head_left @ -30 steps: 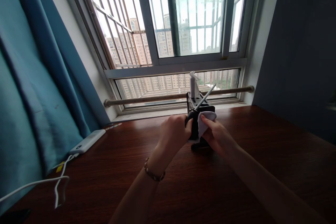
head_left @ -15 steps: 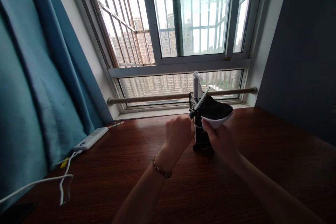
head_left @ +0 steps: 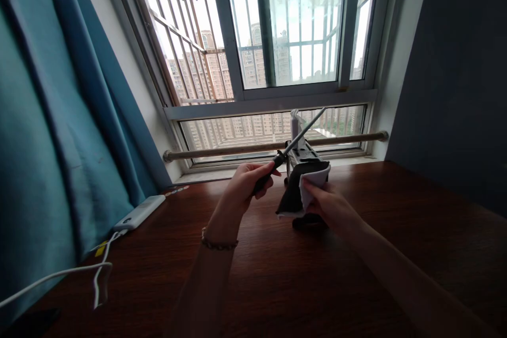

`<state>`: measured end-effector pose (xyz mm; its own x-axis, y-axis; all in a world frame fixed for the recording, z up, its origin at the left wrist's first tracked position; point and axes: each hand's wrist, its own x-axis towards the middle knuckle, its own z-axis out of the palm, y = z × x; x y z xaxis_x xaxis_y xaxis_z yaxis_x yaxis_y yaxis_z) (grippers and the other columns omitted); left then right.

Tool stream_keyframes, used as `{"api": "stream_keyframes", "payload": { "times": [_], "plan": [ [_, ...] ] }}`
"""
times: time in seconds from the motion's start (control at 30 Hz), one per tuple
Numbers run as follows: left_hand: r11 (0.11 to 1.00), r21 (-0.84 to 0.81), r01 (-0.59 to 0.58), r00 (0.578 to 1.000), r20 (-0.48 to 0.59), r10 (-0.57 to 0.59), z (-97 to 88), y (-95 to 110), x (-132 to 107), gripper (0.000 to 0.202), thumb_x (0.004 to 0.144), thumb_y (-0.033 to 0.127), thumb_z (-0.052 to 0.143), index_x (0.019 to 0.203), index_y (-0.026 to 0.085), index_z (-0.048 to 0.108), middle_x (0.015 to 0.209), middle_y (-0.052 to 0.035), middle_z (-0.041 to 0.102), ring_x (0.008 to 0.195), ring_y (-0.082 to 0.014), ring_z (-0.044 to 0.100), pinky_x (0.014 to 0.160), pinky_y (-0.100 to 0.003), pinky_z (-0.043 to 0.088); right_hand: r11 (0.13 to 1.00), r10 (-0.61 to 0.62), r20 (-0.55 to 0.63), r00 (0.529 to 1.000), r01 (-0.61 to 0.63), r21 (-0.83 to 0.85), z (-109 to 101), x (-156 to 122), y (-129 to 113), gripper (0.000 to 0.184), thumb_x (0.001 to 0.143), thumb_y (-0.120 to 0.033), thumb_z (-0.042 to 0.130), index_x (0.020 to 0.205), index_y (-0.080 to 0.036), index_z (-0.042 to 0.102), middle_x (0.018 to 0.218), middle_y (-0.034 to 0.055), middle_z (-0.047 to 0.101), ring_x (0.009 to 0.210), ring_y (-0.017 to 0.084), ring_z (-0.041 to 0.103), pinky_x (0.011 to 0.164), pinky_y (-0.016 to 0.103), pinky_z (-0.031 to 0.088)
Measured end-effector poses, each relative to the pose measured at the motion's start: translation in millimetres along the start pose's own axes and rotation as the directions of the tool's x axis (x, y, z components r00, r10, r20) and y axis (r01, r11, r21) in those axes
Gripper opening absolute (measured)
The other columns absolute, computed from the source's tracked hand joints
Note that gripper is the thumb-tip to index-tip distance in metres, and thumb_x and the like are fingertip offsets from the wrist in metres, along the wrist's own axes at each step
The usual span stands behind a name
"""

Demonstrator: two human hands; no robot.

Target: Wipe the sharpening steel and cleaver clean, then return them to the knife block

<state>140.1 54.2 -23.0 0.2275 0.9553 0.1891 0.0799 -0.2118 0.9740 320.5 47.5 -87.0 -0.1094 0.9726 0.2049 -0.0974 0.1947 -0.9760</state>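
Note:
My left hand is closed around the dark handle of a knife, whose thin blade points up and to the right, toward the window. My right hand pinches a white cloth that hangs folded, its near side in dark shadow. Just behind the cloth a black slotted holder stands on the dark wooden table. A white item sticks up from the holder's far side. The blade is held clear above the holder and left of the cloth.
A white power bank lies at the table's left edge, its white cable trailing toward me. A blue curtain hangs at the left. A wooden rail runs along the window sill. A dark wall stands to the right.
My left hand lifted the knife up and left, away from the holder and cloth. The cloth, spread flat half a second ago, now hangs folded from my right hand.

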Motion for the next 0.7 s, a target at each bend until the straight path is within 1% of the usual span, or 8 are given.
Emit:
{"api": "stream_keyframes", "payload": {
  "times": [0.03, 0.1, 0.2, 0.27, 0.33, 0.47, 0.57, 0.7],
  "plan": [
    [0.998, -0.067, 0.017, 0.999, 0.049, -0.014, -1.5, 0.9, -0.3, 0.038, 0.078, 0.046, 0.061, 0.077, 0.008, 0.064, 0.046, 0.0025, 0.044, 0.035, -0.005, 0.03, 0.035, -0.02, 0.017, 0.971, 0.094, -0.002, 0.996, -0.091, 0.219, 1.2, 0.8, -1.8, 0.019, 0.086, -0.031, 0.057, 0.087, -0.012, 0.06, 0.074, 0.0065, 0.06, 0.07, 0.022, 0.058, 0.055, 0.031, 0.048],
    [0.996, -0.087, 0.032, 0.993, 0.117, -0.022, -0.8, 1.3, -1.3, 0.038, 0.078, 0.045, 0.063, 0.078, 0.008, 0.064, 0.046, 0.0021, 0.044, 0.035, -0.0043, 0.031, 0.034, -0.018, 0.015, 0.834, 0.158, -0.011, 0.987, -0.127, 0.537, 2.9, 1.4, -7.7, 0.015, 0.088, -0.026, 0.057, 0.096, -0.013, 0.059, 0.087, 0.0072, 0.063, 0.079, 0.02, 0.06, 0.063, 0.03, 0.052],
    [0.999, 0.048, 0.004, 0.981, 0.196, -0.013, 5.5, 0.1, -3.3, 0.037, 0.081, 0.045, 0.059, 0.076, 0.009, 0.063, 0.045, 0.0016, 0.046, 0.033, -0.0049, 0.033, 0.034, -0.018, 0.017, 0.686, 0.122, -0.055, 0.991, -0.044, 0.726, 2.3, 1.1, -18.1, 0.01, 0.09, -0.017, 0.054, 0.094, -0.011, 0.061, 0.092, 0.0079, 0.064, 0.08, 0.014, 0.061, 0.07, 0.024, 0.053],
    [0.978, 0.204, -0.052, 0.965, 0.26, -0.003, 9.3, -0.3, -5.5, 0.035, 0.082, 0.043, 0.057, 0.072, 0.01, 0.062, 0.045, 0.0017, 0.047, 0.033, -0.0057, 0.035, 0.034, -0.019, 0.02, 0.675, 0.136, -0.032, 0.99, -0.069, 0.735, 0.5, 0.8, -22.7, 0.012, 0.091, -0.015, 0.052, 0.09, -0.008, 0.063, 0.086, 0.0082, 0.064, 0.072, 0.013, 0.061, 0.066, 0.022, 0.053],
    [0.923, 0.363, -0.127, 0.954, 0.301, 0.012, 11.2, 1.1, -9.0, 0.036, 0.084, 0.042, 0.055, 0.064, 0.012, 0.057, 0.046, 0.0019, 0.047, 0.035, -0.0064, 0.038, 0.035, -0.019, 0.024, 0.692, 0.19, -0.005, 0.982, -0.13, 0.71, -0.9, 0.8, -24.7, 0.017, 0.092, -0.014, 0.05, 0.083, -0.007, 0.063, 0.075, 0.0072, 0.063, 0.061, 0.013, 0.059, 0.057, 0.02, 0.051],
    [0.742, 0.619, -0.257, 0.954, 0.287, 0.091, 8.1, 8.5, -18.2, 0.039, 0.087, 0.039, 0.051, 0.058, 0.014, 0.048, 0.048, 0.0034, 0.046, 0.04, -0.0068, 0.041, 0.041, -0.02, 0.029, 0.703, 0.277, 0.023, 0.961, -0.219, 0.676, -3.6, 2.8, -25.8, 0.022, 0.093, -0.014, 0.046, 0.079, -0.008, 0.062, 0.069, 0.0062, 0.062, 0.056, 0.013, 0.059, 0.053, 0.022, 0.051],
    [0.62, 0.712, -0.33, 0.939, 0.316, 0.136, -0.8, 15.0, -23.9, 0.033, 0.089, 0.038, 0.051, 0.064, 0.015, 0.051, 0.052, 0.0044, 0.046, 0.045, -0.0066, 0.04, 0.044, -0.02, 0.027, 0.715, 0.296, 0.001, 0.955, -0.223, 0.663, -11.7, 7.5, -27.8, 0.019, 0.093, -0.016, 0.047, 0.083, -0.008, 0.061, 0.073, 0.0077, 0.064, 0.061, 0.016, 0.062, 0.056, 0.025, 0.053],
    [0.578, 0.748, -0.327, 0.938, 0.333, 0.099, -20.3, 22.1, -30.5, 0.034, 0.09, 0.04, 0.049, 0.067, 0.016, 0.053, 0.052, 0.0045, 0.044, 0.048, -0.0074, 0.039, 0.045, -0.02, 0.028, 0.72, 0.266, -0.09, 0.96, -0.136, 0.681, -34.7, 19.7, -30.5, 0.019, 0.093, -0.015, 0.047, 0.084, -0.009, 0.062, 0.077, 0.008, 0.066, 0.064, 0.017, 0.064, 0.057, 0.027, 0.056]
  ]
}}
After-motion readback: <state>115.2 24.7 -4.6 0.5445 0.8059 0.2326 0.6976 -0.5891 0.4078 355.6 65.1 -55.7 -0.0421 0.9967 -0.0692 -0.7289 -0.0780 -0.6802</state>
